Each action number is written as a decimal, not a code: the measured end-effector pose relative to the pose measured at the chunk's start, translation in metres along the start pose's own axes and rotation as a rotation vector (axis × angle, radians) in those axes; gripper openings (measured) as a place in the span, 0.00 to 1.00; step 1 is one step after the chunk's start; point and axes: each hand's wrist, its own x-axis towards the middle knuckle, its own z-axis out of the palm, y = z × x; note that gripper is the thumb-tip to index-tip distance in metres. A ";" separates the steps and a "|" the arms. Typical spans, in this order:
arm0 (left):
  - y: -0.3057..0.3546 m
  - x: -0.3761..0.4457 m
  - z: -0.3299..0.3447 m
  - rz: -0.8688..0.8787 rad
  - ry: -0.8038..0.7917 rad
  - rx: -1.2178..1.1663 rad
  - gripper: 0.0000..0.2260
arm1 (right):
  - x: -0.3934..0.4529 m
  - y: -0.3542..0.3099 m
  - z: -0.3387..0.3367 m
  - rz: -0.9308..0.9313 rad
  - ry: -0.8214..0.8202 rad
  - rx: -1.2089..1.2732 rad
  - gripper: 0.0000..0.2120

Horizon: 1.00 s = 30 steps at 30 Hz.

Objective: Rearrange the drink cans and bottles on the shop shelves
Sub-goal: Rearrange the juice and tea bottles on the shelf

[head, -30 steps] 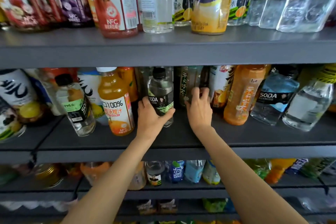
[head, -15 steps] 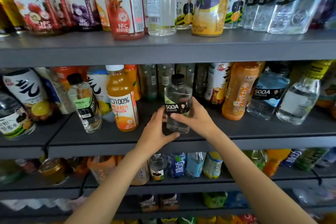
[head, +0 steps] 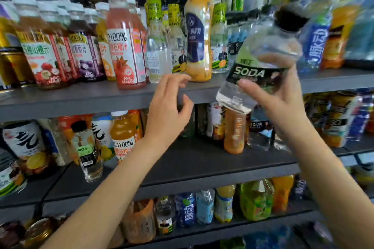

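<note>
Here, dark grey shelves [head: 81,100] packed with drinks fill everything beyond my hands. My right hand [head: 283,105] wraps the clear soda bottle [head: 261,60] at its label, in the air before the upper shelf; its long axis leans, black cap up and to the right. Just left of it stands an orange juice bottle [head: 199,32]. My left hand [head: 168,107] hovers there, fingers loosely spread, holding nothing.

The soda bottle [head: 261,60] was tilted in front of the upper shelf [head: 81,100], right of the juice bottle [head: 198,32] standing on that shelf. Below the upper shelf, the middle shelf [head: 202,168] carried further bottles at its left and right.
</note>
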 end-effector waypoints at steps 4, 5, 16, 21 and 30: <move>0.004 0.039 0.017 -0.049 0.003 0.025 0.15 | 0.059 0.009 -0.004 0.059 -0.035 -0.097 0.40; 0.001 0.045 0.022 -0.078 -0.028 0.054 0.16 | 0.067 0.013 -0.001 0.099 -0.063 -0.109 0.44; -0.006 0.052 0.037 -0.121 -0.314 0.469 0.15 | 0.079 0.055 0.044 0.073 0.050 -0.435 0.37; -0.004 0.053 0.036 -0.138 -0.321 0.454 0.15 | 0.068 0.056 0.052 -0.102 0.110 -0.693 0.43; -0.006 0.052 0.036 -0.141 -0.305 0.454 0.14 | 0.074 0.051 0.042 0.172 0.051 -0.616 0.54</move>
